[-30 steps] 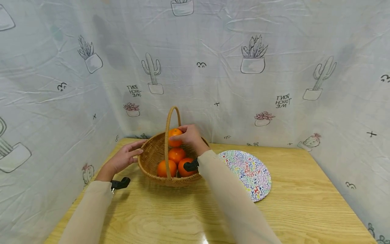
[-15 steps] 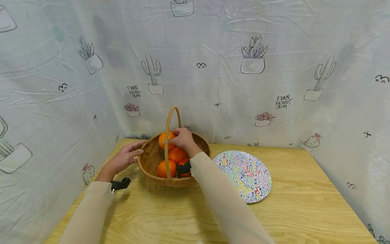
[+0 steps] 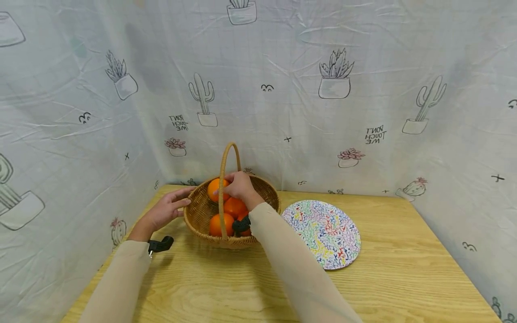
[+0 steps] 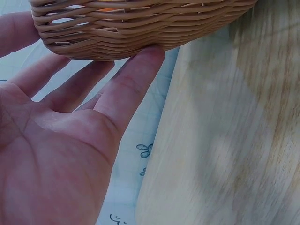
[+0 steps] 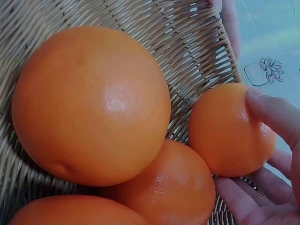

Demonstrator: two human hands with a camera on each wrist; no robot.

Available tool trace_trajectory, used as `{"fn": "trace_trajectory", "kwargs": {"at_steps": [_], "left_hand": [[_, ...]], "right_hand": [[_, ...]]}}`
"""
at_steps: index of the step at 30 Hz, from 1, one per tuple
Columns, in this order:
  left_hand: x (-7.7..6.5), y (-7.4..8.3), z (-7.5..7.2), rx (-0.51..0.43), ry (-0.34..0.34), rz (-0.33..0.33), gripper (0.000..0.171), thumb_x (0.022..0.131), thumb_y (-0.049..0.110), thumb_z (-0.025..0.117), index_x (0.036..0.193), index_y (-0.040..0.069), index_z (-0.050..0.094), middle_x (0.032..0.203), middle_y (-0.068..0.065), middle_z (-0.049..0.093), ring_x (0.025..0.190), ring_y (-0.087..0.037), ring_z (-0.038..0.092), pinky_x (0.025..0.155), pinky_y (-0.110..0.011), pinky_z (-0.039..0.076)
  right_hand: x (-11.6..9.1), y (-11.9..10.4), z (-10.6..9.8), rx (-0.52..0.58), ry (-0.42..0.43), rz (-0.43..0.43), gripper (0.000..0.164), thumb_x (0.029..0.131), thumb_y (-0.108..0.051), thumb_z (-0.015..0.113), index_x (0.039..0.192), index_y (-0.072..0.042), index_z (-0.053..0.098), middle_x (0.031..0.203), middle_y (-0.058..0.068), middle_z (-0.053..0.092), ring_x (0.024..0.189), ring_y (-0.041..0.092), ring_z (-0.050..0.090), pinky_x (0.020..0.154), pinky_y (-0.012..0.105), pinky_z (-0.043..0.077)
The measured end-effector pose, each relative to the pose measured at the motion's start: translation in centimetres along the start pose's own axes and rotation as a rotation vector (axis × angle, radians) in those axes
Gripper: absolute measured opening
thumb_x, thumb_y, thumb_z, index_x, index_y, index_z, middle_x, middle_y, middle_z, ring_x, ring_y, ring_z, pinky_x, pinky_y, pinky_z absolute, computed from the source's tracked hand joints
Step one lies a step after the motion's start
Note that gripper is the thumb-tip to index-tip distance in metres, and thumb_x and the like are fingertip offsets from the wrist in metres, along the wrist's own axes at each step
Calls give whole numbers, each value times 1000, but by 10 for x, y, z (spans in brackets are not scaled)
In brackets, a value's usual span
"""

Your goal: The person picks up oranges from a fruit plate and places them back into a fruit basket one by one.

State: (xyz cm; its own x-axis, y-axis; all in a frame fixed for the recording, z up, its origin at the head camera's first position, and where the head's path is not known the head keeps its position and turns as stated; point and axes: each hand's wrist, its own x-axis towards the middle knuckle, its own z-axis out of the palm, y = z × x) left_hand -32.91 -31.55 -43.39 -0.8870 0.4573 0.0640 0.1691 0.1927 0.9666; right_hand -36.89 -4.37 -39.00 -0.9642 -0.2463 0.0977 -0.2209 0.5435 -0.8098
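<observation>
My right hand [image 3: 241, 185] holds an orange [image 3: 215, 190] at the back left inside the wicker basket [image 3: 236, 243], just beside its tall arched handle [image 3: 223, 168]. In the right wrist view, thumb and fingers close round this orange [image 5: 225, 136], which sits against a neighbouring orange [image 5: 176, 187]. Several oranges share the basket, one large in front [image 5: 91, 105]; my right forearm partly covers another. My left hand [image 3: 164, 210] rests at the basket's left side. The left wrist view shows its extended fingers [image 4: 133, 89] touching the woven wall from outside.
A round board with a multicoloured squiggle pattern [image 3: 331, 233] lies on the wooden table [image 3: 396, 269] right of the basket, partly behind my right sleeve. A pale curtain printed with cacti [image 3: 282, 112] stands close behind the basket and along both sides.
My right hand has carried the orange leftward and slightly down, from the back middle of the basket to its left side past the handle. My left hand has stayed at the basket.
</observation>
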Motion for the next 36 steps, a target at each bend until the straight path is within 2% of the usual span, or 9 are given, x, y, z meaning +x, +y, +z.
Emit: {"fn": "trace_trajectory", "kwargs": {"at_steps": [8, 12, 14, 17, 21, 24, 27, 31, 36], "left_hand": [[-1, -3, -2, 22, -9, -6, 60, 110, 21, 49, 163, 6, 25, 168, -24, 21, 124, -3, 58, 94, -33, 60], [-1, -3, -1, 52, -10, 2, 61, 110, 23, 50, 163, 7, 25, 168, -24, 21, 136, -24, 54, 98, -38, 59], [-1, -3, -1, 74, -9, 3, 61, 110, 24, 49, 163, 8, 26, 168, -24, 21, 143, -38, 45, 100, -42, 57], [-2, 0, 0, 108, 0, -9, 60, 110, 24, 50, 164, 10, 26, 168, -23, 21, 147, -48, 35, 102, -43, 56], [-5, 4, 1, 151, 7, -11, 63, 110, 25, 51, 164, 10, 24, 168, -24, 21, 148, -50, 33, 106, -45, 53], [-6, 9, 2, 208, 15, 2, 64, 110, 27, 51, 164, 9, 23, 167, -24, 22, 148, -49, 33, 111, -56, 47], [-5, 14, 3, 293, 41, 20, 64, 110, 28, 51, 164, 10, 23, 166, -24, 26, 148, -49, 32, 113, -64, 40], [0, 19, 6, 404, 96, 52, 62, 109, 29, 51, 164, 12, 26, 165, -23, 30, 149, -50, 29, 113, -68, 37], [5, 26, 11, 486, 172, 101, 62, 109, 24, 52, 163, 9, 27, 164, -25, 30, 150, -48, 28, 118, -65, 32]], "right_hand": [[-3, 2, -4, -48, -18, -11, 54, 80, -30, 90, 127, -8, 73, 125, 8, 73, 118, 26, 65, 97, 36, 57], [-9, 6, -16, -74, -38, -21, 46, 83, -27, 87, 124, -10, 74, 125, 7, 72, 116, 26, 66, 92, 35, 59], [-13, 8, -24, -74, -49, -27, 44, 84, -27, 86, 123, -10, 75, 125, 8, 72, 115, 27, 66, 91, 36, 59], [-21, 10, -35, -61, -70, -30, 49, 84, -28, 87, 126, -7, 73, 126, 10, 71, 116, 28, 65, 94, 39, 58], [-32, 12, -49, -104, -65, -61, 52, 84, -30, 87, 128, -7, 72, 128, 8, 70, 118, 27, 64, 99, 39, 55], [-41, 10, -58, -97, -53, -81, 53, 84, -29, 87, 129, -7, 71, 130, 7, 70, 120, 26, 64, 101, 39, 55], [-50, 6, -67, -8, -58, -86, 53, 84, -24, 86, 131, -5, 70, 133, 10, 70, 123, 28, 64, 102, 40, 54], [-64, 2, -82, 96, -55, -84, 49, 85, -21, 85, 130, -7, 71, 135, 12, 69, 124, 29, 65, 100, 42, 56], [-82, 5, -108, 105, -32, -102, 52, 87, -24, 83, 135, -11, 68, 138, 11, 67, 127, 29, 64, 103, 45, 55]]}}
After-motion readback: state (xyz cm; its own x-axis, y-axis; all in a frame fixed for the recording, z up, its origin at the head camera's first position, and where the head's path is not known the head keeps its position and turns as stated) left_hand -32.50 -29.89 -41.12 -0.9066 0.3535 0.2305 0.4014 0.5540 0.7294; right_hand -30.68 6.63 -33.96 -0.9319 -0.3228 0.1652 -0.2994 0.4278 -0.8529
